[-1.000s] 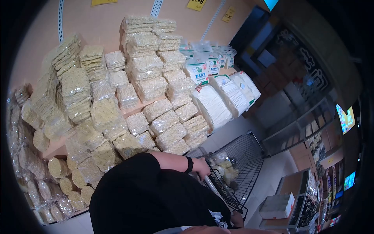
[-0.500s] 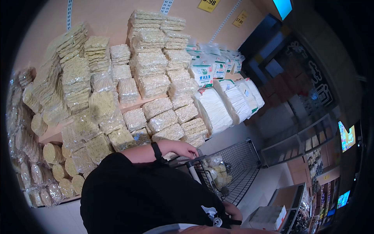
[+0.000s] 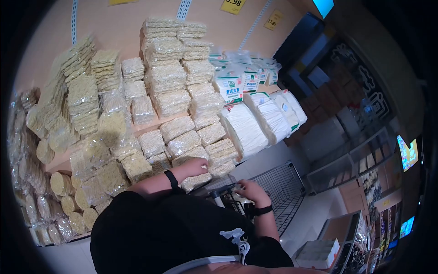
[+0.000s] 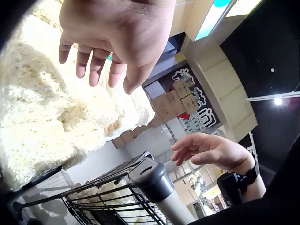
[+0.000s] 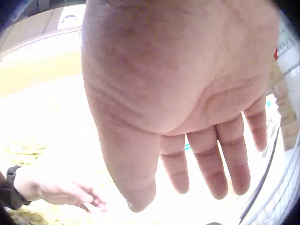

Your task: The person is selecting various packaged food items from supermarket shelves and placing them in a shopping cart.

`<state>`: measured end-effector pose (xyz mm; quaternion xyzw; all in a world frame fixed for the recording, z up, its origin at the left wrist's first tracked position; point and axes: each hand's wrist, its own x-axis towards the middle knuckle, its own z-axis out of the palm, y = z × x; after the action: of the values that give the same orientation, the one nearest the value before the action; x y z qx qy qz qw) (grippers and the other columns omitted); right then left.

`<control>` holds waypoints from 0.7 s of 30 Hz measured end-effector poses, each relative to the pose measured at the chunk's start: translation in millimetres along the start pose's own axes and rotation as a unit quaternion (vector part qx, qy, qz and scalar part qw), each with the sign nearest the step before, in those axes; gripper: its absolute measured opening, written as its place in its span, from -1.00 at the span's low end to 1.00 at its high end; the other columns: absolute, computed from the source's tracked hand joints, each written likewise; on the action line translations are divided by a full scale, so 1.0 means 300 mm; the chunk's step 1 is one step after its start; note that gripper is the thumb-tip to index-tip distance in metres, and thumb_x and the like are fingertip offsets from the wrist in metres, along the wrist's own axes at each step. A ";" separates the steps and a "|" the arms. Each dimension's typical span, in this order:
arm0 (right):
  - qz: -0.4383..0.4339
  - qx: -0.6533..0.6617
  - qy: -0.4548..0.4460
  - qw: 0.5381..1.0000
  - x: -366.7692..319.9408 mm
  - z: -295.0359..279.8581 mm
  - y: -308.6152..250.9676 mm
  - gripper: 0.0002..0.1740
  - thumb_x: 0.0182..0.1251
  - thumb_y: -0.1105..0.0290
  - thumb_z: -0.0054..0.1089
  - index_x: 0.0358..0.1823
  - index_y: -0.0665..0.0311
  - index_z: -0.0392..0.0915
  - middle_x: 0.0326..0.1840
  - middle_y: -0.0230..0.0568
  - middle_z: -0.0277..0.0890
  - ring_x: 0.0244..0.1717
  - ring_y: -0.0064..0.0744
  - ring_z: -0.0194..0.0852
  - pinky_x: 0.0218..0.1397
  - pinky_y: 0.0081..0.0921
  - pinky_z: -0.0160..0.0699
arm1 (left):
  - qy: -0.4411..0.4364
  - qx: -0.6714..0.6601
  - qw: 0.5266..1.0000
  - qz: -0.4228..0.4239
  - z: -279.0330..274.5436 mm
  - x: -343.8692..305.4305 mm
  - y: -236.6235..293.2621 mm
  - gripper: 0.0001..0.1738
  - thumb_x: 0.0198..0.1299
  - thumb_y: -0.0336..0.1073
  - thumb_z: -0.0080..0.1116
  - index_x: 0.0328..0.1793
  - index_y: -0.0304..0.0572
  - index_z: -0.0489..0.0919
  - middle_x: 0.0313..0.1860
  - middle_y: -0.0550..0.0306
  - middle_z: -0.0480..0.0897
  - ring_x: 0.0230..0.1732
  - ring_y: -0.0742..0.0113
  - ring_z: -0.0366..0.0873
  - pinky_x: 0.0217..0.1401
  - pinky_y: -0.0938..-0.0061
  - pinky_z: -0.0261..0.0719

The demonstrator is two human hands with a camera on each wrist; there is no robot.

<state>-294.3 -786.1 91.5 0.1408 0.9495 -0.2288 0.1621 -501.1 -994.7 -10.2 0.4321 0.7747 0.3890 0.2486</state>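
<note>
In the head view my left hand (image 3: 196,167) appears in front of the lower noodle packs (image 3: 182,143), beside the cart handle. Its fingers hang loosely extended in the left wrist view, where the hand (image 4: 117,35) grips nothing. Whether it touches a pack cannot be told. My right hand (image 3: 255,192) is above the near end of the shopping cart (image 3: 285,182). Seen in the right wrist view, the right palm (image 5: 178,89) is bare, its fingers spread and slightly bent. The cart's grey and black handle end (image 4: 152,180) lies below both hands in the left wrist view.
Clear-wrapped noodle blocks (image 3: 166,77) are stacked high on the shelf, with white packages (image 3: 246,130) at their right. Round noodle bundles (image 3: 60,183) lie at lower left. A display stand with a white pack (image 3: 318,253) stands at lower right.
My left hand has come off the cart handle and moved left toward the noodle packs. My right hand has risen from low beside the cart to above its near end.
</note>
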 end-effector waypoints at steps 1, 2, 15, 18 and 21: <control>-0.032 0.014 -0.026 0.999 0.031 0.034 -0.019 -0.46 0.11 0.19 0.26 0.12 0.28 0.46 -0.08 0.03 0.56 -0.04 -0.07 0.54 0.03 -0.31 0.49 | 0.025 0.028 0.999 0.008 0.008 0.027 0.005 -0.58 -0.02 -0.08 0.26 -0.05 -0.10 0.57 -0.16 -0.02 0.61 -0.06 0.06 0.55 0.00 0.26 0.50; -0.031 0.016 -0.026 0.999 0.054 0.075 -0.031 -0.46 0.11 0.19 0.26 0.12 0.28 0.46 -0.08 0.03 0.56 -0.04 -0.07 0.54 0.03 -0.31 0.49 | 0.049 0.055 0.997 0.015 0.017 0.047 0.018 -0.54 -0.03 -0.06 0.28 -0.02 -0.10 0.56 -0.12 -0.06 0.59 -0.01 0.00 0.53 0.04 0.23 0.48; 0.005 0.290 -0.037 0.956 -0.244 0.220 0.108 -0.55 0.27 0.24 0.16 0.17 0.21 0.46 -0.16 -0.24 0.57 -0.17 -0.43 0.48 -0.02 -0.50 0.44 | 0.012 0.233 0.969 -0.082 0.167 0.285 0.105 -0.07 -0.04 -0.01 0.28 0.45 -0.08 0.13 0.49 -0.33 -0.08 0.52 -0.25 -0.22 0.49 -0.09 -0.27; 0.115 0.334 -0.029 0.935 -0.390 0.255 0.147 -0.58 0.29 0.28 0.14 0.15 0.24 0.47 -0.11 -0.27 0.56 -0.07 -0.49 0.46 0.06 -0.54 0.41 | 0.023 0.270 0.957 -0.104 0.173 0.328 0.067 -0.10 -0.03 -0.02 0.28 0.44 -0.07 0.16 0.49 -0.32 -0.05 0.51 -0.23 -0.20 0.49 -0.08 -0.25; 0.121 0.367 0.056 0.921 -0.521 0.304 0.165 -0.61 0.31 0.33 0.14 0.14 0.28 0.47 -0.06 -0.27 0.56 0.01 -0.52 0.45 0.13 -0.55 0.38 | 0.023 0.300 0.945 -0.129 0.157 0.345 0.054 -0.07 -0.05 0.04 0.30 0.44 -0.06 0.17 0.48 -0.29 -0.02 0.51 -0.20 -0.17 0.49 -0.03 -0.23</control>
<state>-113.5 -817.8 53.6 0.3165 0.7822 -0.5318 0.0723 -511.5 -881.8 -29.2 0.3737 0.9102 0.1132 0.1381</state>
